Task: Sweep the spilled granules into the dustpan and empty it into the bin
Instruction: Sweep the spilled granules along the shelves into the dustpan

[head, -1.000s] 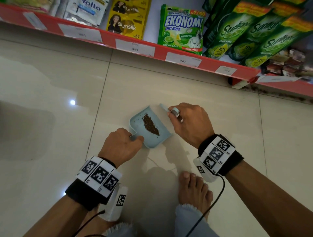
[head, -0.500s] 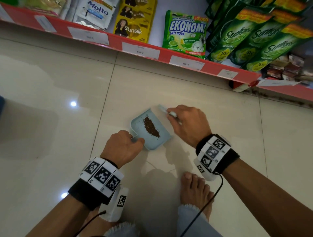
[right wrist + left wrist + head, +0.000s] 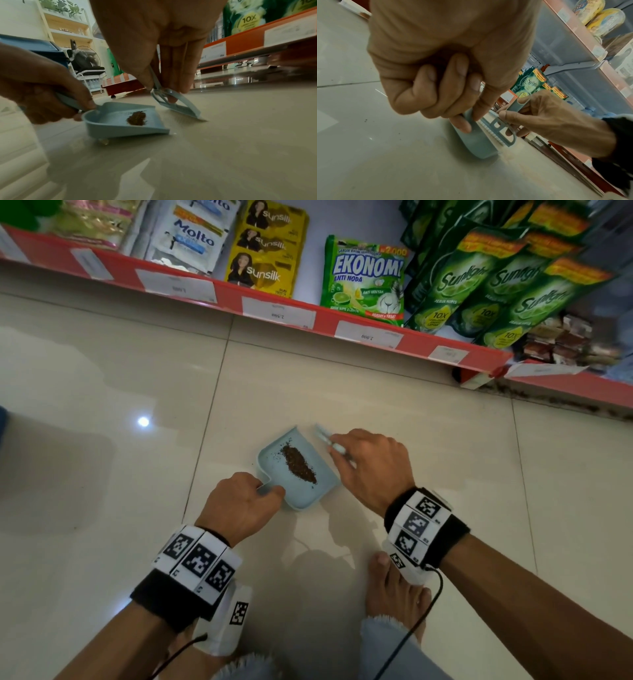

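A small light-blue dustpan (image 3: 274, 460) lies on the pale floor tile with a dark-brown pile of granules (image 3: 298, 463) inside it. My left hand (image 3: 246, 498) grips the dustpan's short handle at its near corner. My right hand (image 3: 346, 450) pinches a small light-blue brush (image 3: 323, 434) just right of the pan's open edge, with the bristles on the floor. The right wrist view shows the dustpan (image 3: 109, 121), the granules (image 3: 137, 118) and the brush (image 3: 180, 106) side by side. In the left wrist view a few dark specks (image 3: 365, 119) dot the tile.
A red shop shelf (image 3: 325, 320) with detergent and shampoo sachets runs along the far side. My bare foot (image 3: 394, 587) stands just behind the right wrist. A dark-blue bin (image 3: 41, 46) and a fan (image 3: 85, 58) stand to the left in the right wrist view.
Both hands keep their holds and the pan stays in place with the pile in it. My right hand and the brush have shifted only slightly beside the pan's open edge.
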Demonstrator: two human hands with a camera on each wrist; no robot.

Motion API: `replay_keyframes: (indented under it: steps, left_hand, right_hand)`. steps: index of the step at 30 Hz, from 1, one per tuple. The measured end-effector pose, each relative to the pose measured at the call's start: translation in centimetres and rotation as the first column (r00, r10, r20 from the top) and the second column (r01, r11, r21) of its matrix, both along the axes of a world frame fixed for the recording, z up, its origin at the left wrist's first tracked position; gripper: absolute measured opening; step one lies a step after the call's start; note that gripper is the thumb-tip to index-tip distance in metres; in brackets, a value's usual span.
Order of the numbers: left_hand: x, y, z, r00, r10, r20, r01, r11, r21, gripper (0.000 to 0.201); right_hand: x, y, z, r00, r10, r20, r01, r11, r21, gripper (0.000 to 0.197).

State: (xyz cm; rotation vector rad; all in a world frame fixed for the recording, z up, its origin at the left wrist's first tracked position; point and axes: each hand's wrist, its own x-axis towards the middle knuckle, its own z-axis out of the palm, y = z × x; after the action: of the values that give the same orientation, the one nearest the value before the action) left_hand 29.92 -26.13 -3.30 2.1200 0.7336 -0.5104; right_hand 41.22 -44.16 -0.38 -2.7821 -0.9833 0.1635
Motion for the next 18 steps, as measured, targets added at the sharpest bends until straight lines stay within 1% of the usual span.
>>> replay_keyframes:
  steps: [1, 3, 5, 7, 9, 11, 13, 14, 18]
  left_hand:
    - [0.0, 0.1, 0.0, 1.000, -0.007, 0.004, 0.007, 1.000, 0.002, 0.045]
    - [0.0, 0.1, -0.1, 1.000, -0.011, 0.018, 0.011, 1.000, 0.003, 0.045]
    - [0.0, 0.0, -0.1, 0.998, -0.014, 0.058, 0.014, 1.000, -0.002, 0.046]
    - [0.1, -0.2, -0.2, 0.993, -0.001, 0.116, 0.004, 1.000, -0.020, 0.042]
    - [0.2, -0.4, -0.3, 0.988, 0.026, 0.155, -0.016, 0.998, -0.060, 0.039]
    - [0.5, -0.7, -0.3, 0.982, 0.047, 0.182, -0.028, 0.994, -0.103, 0.038]
    - [1.2, -1.2, 0.0, 0.978, 0.046, 0.205, -0.020, 0.992, -0.125, 0.039]
    - [1.7, -1.6, 0.2, 0.976, 0.037, 0.216, -0.007, 0.991, -0.136, 0.037]
    - [4.8, -3.9, 1.4, 0.968, -0.002, 0.249, 0.054, 0.978, -0.201, 0.025]
  right_hand:
    - [-0.4, 0.0, -0.1, 0.999, 0.029, -0.031, -0.029, 1.000, 0.005, 0.031]
    - [-1.3, 0.1, -0.1, 0.996, 0.041, -0.078, -0.037, 0.998, 0.043, 0.031]
    - [-1.7, 0.1, -0.1, 0.995, 0.014, -0.097, -0.007, 0.997, 0.078, 0.032]
    - [-1.6, 0.0, 0.0, 0.994, -0.027, -0.104, 0.040, 0.992, 0.120, 0.032]
    - [-1.4, -0.3, 0.4, 0.994, -0.059, -0.087, 0.075, 0.980, 0.185, 0.030]
    - [-1.2, -1.0, 1.2, 0.996, -0.085, -0.017, 0.087, 0.963, 0.255, 0.026]
    - [-0.9, -2.0, 2.1, 0.992, -0.125, 0.028, 0.109, 0.937, 0.333, 0.021]
    - [-0.7, -2.7, 2.5, 0.989, -0.149, 0.016, 0.133, 0.919, 0.372, 0.019]
    - [0.9, -6.2, 4.2, 0.964, -0.244, -0.109, 0.265, 0.827, 0.496, 0.024]
